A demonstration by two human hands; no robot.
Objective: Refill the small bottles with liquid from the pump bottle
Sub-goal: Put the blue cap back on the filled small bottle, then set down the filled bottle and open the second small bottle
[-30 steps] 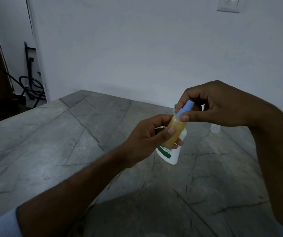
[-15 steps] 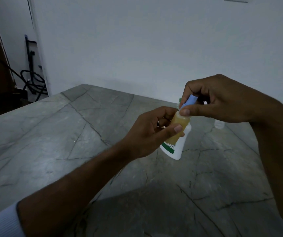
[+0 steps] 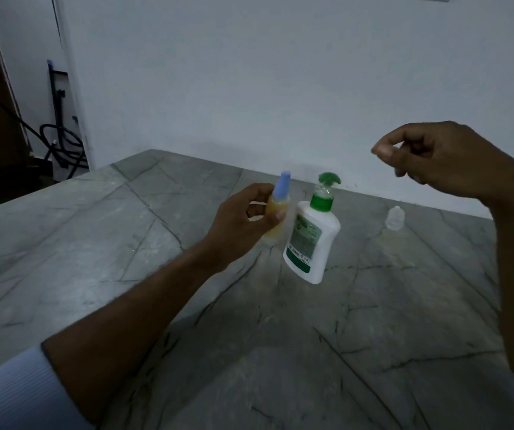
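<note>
My left hand grips a small bottle filled with yellow liquid, its blue cap on top. It is held just left of the white pump bottle with a green pump head, which stands on the grey stone table. My right hand hovers in the air to the upper right, fingers curled, thumb against forefinger, with nothing visible in it. A second small clear bottle stands on the table farther right, beneath my right hand.
A white wall rises behind the table's far edge. At the far left, beyond the table, dark cables and a black stand lean by a doorway.
My right hand let go of the blue cap and moved up and to the right. My left hand carried the small bottle leftward, uncovering the pump bottle.
</note>
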